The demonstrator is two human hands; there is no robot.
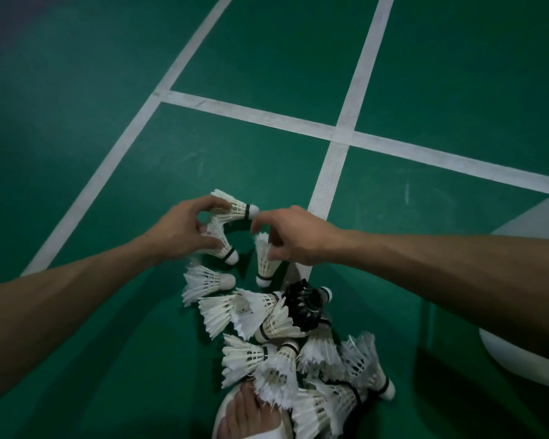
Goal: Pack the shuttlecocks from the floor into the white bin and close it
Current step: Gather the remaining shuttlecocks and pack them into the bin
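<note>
White feathered shuttlecocks (276,337) lie heaped on the green court floor (108,74) near the person's sandalled foot (251,413), likely raked close to spare reaching. The left hand (184,232) clutches two by their skirts, gathering several per trip; the right hand (295,236) pinches another's feathers. The white bin (533,359) (partly hidden) waits just right.

Green court floor (267,58) fills the frame, dim toward the upper left. White lines (355,90) run up and away; one crosses them mid-frame, meeting at a junction (341,136) right of centre. Scuffs mark the paint.
</note>
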